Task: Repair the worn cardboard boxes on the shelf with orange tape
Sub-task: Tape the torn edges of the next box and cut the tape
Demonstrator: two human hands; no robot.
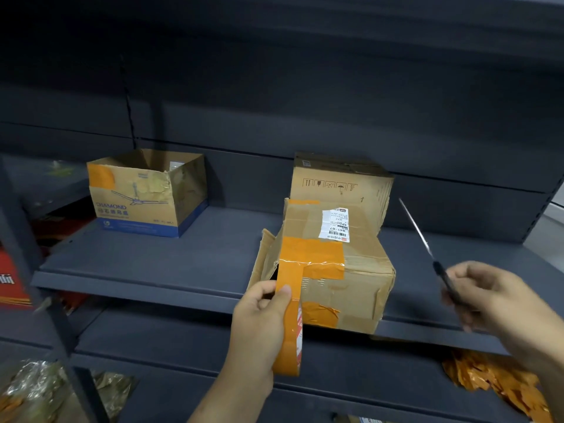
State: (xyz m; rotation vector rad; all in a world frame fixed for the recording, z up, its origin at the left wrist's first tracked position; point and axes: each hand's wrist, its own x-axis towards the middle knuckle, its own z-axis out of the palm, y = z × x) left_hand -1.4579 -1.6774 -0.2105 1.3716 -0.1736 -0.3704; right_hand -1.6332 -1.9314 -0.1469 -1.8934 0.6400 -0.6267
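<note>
writing: "DIAMOND" on open box (143, 193), far left of taped box (329, 270) | taped box: shelf (152, 264) front edge, long axis front-to-back | left hand (262, 315) grips upright orange tape roll (290, 331), strip running up onto box | right hand (488, 294) grips scissors (427, 248), blades pointing up-left

1. A worn box (329, 270) sits at the front edge of the shelf (171, 257), right of centre.
2. A second box (338, 181) stands just behind it.
3. An open box (143, 193) stands well apart to the left, farther back.
4. The tape roll (290, 331) hangs before the worn box's front left corner.
5. Scissors (427, 248) are to its right.
</note>
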